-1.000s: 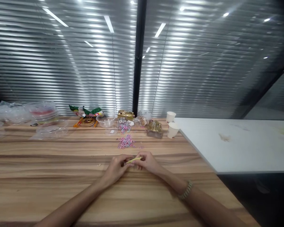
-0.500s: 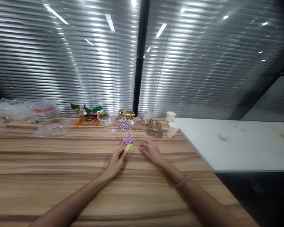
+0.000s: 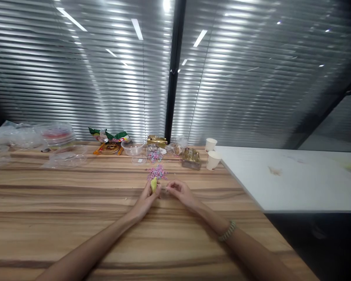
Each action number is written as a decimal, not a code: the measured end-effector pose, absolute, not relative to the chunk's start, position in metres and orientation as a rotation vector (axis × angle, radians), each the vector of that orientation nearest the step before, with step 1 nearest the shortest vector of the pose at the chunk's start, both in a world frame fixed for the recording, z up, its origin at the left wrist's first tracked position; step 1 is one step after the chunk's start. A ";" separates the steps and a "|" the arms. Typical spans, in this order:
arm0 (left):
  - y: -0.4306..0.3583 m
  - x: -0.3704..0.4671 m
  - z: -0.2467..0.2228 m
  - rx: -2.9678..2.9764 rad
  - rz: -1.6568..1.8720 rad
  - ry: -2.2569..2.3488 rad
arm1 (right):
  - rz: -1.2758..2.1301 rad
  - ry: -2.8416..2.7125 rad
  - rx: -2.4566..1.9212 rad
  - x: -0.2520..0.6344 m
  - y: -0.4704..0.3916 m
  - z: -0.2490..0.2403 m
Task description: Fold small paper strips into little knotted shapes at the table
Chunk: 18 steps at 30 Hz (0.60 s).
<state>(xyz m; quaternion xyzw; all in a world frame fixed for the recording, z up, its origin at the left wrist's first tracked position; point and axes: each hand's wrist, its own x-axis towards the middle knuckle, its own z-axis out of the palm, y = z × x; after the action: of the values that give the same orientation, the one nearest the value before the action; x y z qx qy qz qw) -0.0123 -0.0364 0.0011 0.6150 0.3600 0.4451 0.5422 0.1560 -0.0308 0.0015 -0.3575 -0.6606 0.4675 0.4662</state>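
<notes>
My left hand (image 3: 146, 199) is closed on a small, soft-looking yellow-green piece (image 3: 154, 185), which sticks up between thumb and fingers; its kind is not clear. Close by on the right, my right hand (image 3: 183, 193) has thumb and fingertips pinched together. Whatever they hold, if anything, is too small to make out. Just beyond both hands lies a loose pile of small pink, purple and bluish rings (image 3: 157, 172), perhaps elastic bands. More of these rings spill from a clear bag (image 3: 155, 153) behind the pile.
Two paper cups (image 3: 213, 160) stand near the wooden table's right edge, beside a gold-brown box (image 3: 191, 159). A clear bowl (image 3: 132, 147), green snack packets (image 3: 117, 136) and stacked plastic containers (image 3: 58, 135) line the back. A white table (image 3: 298, 183) adjoins on the right.
My right hand has come down and left, nearer my left hand, its fingers now pinched. The yellow-green piece has turned more upright in my left hand.
</notes>
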 end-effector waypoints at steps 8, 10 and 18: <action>-0.039 -0.013 0.003 1.862 0.909 0.945 | 1.597 -1.303 -0.736 0.144 -0.041 0.000; -0.041 -0.013 0.006 1.837 0.909 0.923 | 1.693 -1.199 -0.675 0.145 -0.043 0.002; -0.038 -0.018 0.012 1.473 0.963 0.850 | 2.101 -1.155 -0.576 0.165 -0.040 0.016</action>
<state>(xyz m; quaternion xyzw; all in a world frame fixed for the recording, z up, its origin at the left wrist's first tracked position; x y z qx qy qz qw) -0.0181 -0.0384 0.0125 0.6247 0.3604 0.4083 0.5596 0.1646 -0.0396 0.0164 -0.2204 -0.4420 0.8039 0.3314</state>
